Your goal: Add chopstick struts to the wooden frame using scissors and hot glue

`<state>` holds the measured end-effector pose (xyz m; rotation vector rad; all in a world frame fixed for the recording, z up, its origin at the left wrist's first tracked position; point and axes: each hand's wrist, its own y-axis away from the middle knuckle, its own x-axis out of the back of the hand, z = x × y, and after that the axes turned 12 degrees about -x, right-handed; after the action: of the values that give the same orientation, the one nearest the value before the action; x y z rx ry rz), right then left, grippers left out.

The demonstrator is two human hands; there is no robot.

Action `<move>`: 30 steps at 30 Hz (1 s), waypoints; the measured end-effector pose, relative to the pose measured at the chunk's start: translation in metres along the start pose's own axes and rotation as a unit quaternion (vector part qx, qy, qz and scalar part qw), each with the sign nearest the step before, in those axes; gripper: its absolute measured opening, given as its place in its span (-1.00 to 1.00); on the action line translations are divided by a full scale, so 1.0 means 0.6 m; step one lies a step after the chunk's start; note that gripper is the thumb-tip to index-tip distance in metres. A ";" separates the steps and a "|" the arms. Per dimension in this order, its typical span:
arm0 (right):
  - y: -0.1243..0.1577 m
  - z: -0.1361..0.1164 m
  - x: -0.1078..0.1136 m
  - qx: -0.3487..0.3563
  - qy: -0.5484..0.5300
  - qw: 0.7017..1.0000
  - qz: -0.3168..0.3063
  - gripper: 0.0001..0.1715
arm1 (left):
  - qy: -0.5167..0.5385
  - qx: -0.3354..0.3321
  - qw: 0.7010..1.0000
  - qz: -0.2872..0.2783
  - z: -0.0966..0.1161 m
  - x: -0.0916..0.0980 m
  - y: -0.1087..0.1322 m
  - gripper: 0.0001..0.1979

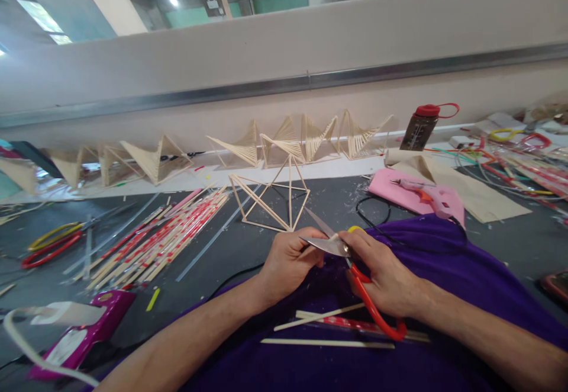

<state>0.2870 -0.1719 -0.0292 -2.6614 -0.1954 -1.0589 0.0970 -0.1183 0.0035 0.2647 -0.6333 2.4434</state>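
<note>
Scissors with red and yellow handles (374, 306) are in my right hand (384, 270), its fingers wrapped around them near the pivot. The blades point up and left and stand apart. My left hand (290, 262) is closed beside the lower blade; what its fingers pinch is too small to make out. Just beyond my hands a wooden stick frame (290, 202) stands on the dark table (346, 202). Loose sticks (328, 343) and a red-patterned wrapper (350, 323) lie on the purple cloth (444, 250) over my lap.
Bundled sticks (177, 232), another pair of scissors (55, 247) and a magenta power strip (84, 333) lie left. A pink glue gun (421, 193) and a bottle (419, 128) are right. Several stick models (284, 143) line the wall. A black cable (235, 275) runs near my left arm.
</note>
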 end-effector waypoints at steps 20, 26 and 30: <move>-0.014 0.029 0.033 -0.073 -0.001 0.991 0.109 -0.52 | 0.137 0.079 0.985 0.070 0.032 0.026 -0.015 -0.82; 0.027 0.047 0.106 -0.064 0.203 0.970 0.117 -0.34 | 0.284 0.052 0.936 0.201 0.055 0.098 -0.041 -0.91; 0.078 0.082 0.143 -0.073 0.281 0.953 0.089 -0.36 | 0.339 0.049 0.903 0.259 0.050 0.140 -0.054 -0.92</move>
<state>0.3916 -0.1997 -0.0137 -2.3118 0.2399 -1.7589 0.0499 -0.0682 0.0692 -0.7930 -0.2786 2.8064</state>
